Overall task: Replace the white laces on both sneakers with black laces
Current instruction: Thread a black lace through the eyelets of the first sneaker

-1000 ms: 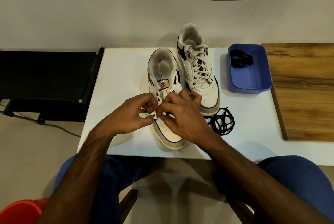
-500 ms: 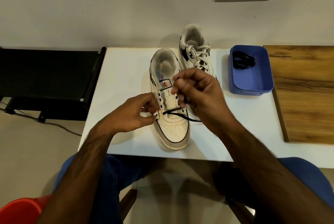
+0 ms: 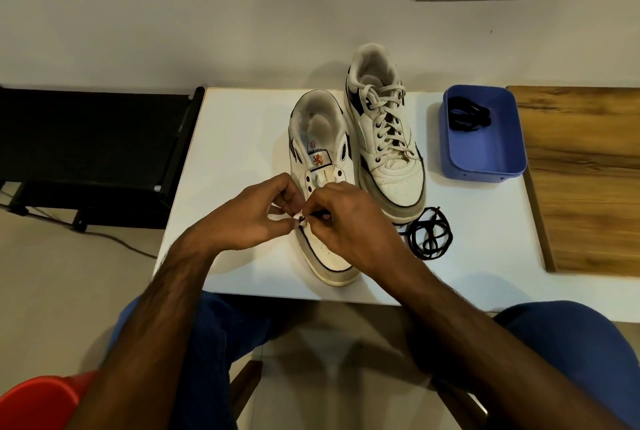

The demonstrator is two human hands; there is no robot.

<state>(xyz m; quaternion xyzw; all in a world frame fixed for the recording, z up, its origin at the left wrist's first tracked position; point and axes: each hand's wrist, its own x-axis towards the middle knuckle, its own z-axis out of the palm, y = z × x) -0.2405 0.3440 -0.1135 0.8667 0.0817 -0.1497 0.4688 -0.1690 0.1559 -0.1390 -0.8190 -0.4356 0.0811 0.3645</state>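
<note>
threading black lace (image 3: 430, 238) into the near sneaker (image 3: 323, 187), bottom eyelet row.
right hand (image 3: 349, 221) is dropping back from the half-second-ago pull, now pinching the lace end beside the left hand (image 3: 249, 218), which is pinching the eyelet flap; slack is coiling at 3 o'clock of the toe. far sneaker (image 3: 389, 149) at 1 o'clock is keeping its white laces (image 3: 386, 117); spare black lace in blue tray (image 3: 485, 162).

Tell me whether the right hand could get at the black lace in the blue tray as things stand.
Probably yes. The blue tray is open-topped, and the bundled black lace lies uncovered in its far end. Nothing stands between it and the right hand, but that hand is pinching a lace at the near sneaker.
</note>
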